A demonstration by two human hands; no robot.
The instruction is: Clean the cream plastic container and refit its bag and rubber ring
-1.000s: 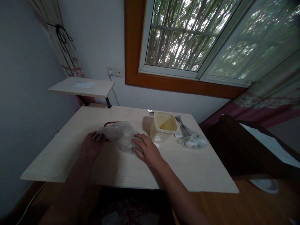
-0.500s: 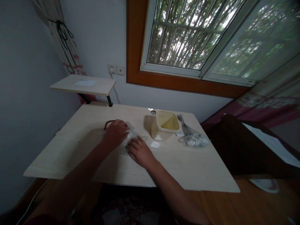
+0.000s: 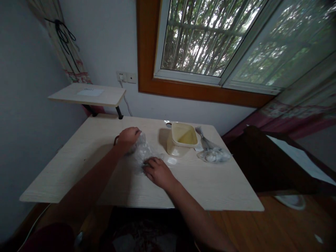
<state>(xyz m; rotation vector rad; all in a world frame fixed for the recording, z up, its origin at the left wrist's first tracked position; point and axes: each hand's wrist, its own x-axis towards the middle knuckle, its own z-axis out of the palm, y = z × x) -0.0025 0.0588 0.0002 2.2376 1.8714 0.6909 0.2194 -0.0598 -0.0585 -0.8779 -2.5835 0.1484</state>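
A crumpled clear plastic bag (image 3: pixel 143 151) lies on the pale wooden table (image 3: pixel 105 175), near its middle. My left hand (image 3: pixel 128 137) is closed on the bag's upper left part, pinching the plastic. My right hand (image 3: pixel 156 171) grips the bag's lower right corner with curled fingers. A thin dark red band (image 3: pixel 116 140) peeks out just left of my left hand. To the right of the bag stands an open cream plastic tub (image 3: pixel 182 139), apart from both hands.
A second clear bag (image 3: pixel 213 154) with something white inside lies right of the tub. A small raised shelf (image 3: pixel 86 95) stands at the table's back left. A dark wooden piece of furniture (image 3: pixel 275 164) stands beside the table on the right. A window is behind.
My left hand moved from the bag's left edge up over its top and closed on it. The bag went from puffed up to flattened and bunched between both hands.
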